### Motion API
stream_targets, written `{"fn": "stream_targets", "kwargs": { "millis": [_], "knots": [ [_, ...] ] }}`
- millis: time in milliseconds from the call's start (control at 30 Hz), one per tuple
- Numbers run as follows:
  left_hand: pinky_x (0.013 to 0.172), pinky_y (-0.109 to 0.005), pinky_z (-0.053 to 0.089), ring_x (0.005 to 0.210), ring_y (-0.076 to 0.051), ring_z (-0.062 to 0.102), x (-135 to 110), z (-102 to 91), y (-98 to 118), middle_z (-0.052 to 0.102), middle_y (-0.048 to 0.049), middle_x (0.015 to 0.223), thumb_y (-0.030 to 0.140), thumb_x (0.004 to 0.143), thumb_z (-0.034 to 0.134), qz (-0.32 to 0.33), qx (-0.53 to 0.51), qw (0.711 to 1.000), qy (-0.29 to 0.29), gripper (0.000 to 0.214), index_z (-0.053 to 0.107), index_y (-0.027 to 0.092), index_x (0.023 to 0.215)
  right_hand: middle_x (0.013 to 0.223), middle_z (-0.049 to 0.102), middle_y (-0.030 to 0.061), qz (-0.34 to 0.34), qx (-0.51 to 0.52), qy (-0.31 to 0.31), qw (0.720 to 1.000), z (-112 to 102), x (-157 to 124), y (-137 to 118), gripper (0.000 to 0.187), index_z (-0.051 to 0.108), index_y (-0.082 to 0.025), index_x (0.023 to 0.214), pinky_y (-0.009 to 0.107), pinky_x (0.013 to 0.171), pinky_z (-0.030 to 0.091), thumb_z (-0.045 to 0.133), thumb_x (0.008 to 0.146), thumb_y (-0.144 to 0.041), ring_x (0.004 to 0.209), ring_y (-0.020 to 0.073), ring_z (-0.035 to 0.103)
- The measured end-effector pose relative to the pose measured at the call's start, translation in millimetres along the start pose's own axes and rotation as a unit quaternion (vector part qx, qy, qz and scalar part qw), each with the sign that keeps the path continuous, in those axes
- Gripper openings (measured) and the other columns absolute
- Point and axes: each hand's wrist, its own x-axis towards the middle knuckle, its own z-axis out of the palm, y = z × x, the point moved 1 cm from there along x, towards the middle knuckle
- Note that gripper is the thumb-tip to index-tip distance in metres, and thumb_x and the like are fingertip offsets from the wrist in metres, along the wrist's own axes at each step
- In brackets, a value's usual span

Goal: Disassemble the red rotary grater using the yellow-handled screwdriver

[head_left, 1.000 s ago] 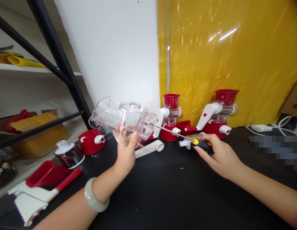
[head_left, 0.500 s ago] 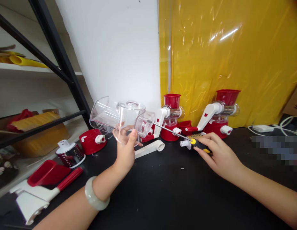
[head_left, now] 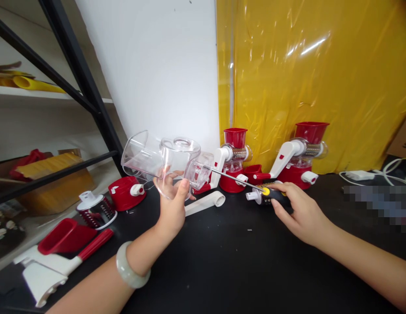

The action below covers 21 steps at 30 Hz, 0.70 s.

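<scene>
My left hand (head_left: 172,203) grips a clear plastic housing (head_left: 163,161) and holds it above the black table (head_left: 229,266), its wide mouth pointing left. My right hand (head_left: 299,211) is closed round the black and yellow handle of a screwdriver (head_left: 255,185). The metal shaft runs up and left, and its tip sits at the right end of the clear housing. A jade-coloured bangle (head_left: 131,268) is on my left wrist.
Two assembled red and white rotary graters (head_left: 234,159) (head_left: 301,152) stand against the yellow plastic sheet (head_left: 314,78). A loose white crank handle (head_left: 204,203), a red base (head_left: 124,192), a drum blade (head_left: 96,209) and a red hopper (head_left: 63,237) lie at left. Black shelving (head_left: 75,78) stands left; white cables (head_left: 369,174) far right.
The clear housing has shifted slightly left and turned a little. My right hand has rolled on the screwdriver handle, fingers now over its top. The shaft stays at the housing.
</scene>
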Motion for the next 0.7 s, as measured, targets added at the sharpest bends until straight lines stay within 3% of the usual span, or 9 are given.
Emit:
{"fn": "stream_targets", "kwargs": {
  "millis": [200, 433, 567, 700],
  "knots": [
    [0.042, -0.02, 0.054, 0.059, -0.008, 0.058, 0.9, -0.7, 0.3, 0.054, 0.0013, 0.099, 0.054, 0.064, 0.087, 0.007, -0.016, 1.0, 0.001, 0.077, 0.041, 0.028, 0.119, 0.106, 0.066, 0.0114, -0.011, -0.006, -0.017, 1.0, 3.4, -1.9, 2.1, 0.025, 0.058, -0.021, 0.123, 0.042, 0.087, 0.057, 0.053, 0.099, -0.027, 0.099, 0.0268, 0.066],
    [0.041, -0.021, 0.053, 0.063, -0.01, 0.06, -0.9, -0.7, -2.6, 0.054, -0.0006, 0.103, 0.054, 0.067, 0.086, 0.021, -0.007, 1.0, -0.021, 0.073, 0.039, 0.027, 0.116, 0.101, 0.067, 0.0086, 0.013, 0.004, 0.019, 1.0, 7.2, -7.4, 12.8, 0.016, 0.057, -0.023, 0.113, 0.036, 0.076, 0.059, 0.054, 0.098, -0.028, 0.087, 0.0228, 0.072],
    [0.041, -0.022, 0.053, 0.062, -0.009, 0.059, -1.1, -1.3, -2.7, 0.052, -0.0001, 0.103, 0.055, 0.069, 0.084, 0.029, 0.004, 0.999, -0.03, 0.07, 0.039, 0.027, 0.114, 0.099, 0.073, 0.009, 0.084, 0.015, 0.003, 0.996, 7.2, -8.4, 11.5, 0.025, 0.054, -0.021, 0.113, 0.034, 0.067, 0.059, 0.059, 0.094, -0.037, 0.08, 0.0239, 0.074],
    [0.042, -0.021, 0.054, 0.063, -0.009, 0.059, -0.8, -1.5, -2.1, 0.051, -0.0006, 0.103, 0.055, 0.07, 0.084, 0.031, 0.009, 0.999, -0.029, 0.071, 0.039, 0.027, 0.117, 0.108, 0.07, 0.0131, 0.072, 0.026, -0.024, 0.997, 3.6, -4.1, 6.9, 0.028, 0.054, -0.019, 0.121, 0.04, 0.081, 0.058, 0.05, 0.099, -0.037, 0.095, 0.0264, 0.072]
  ]
}}
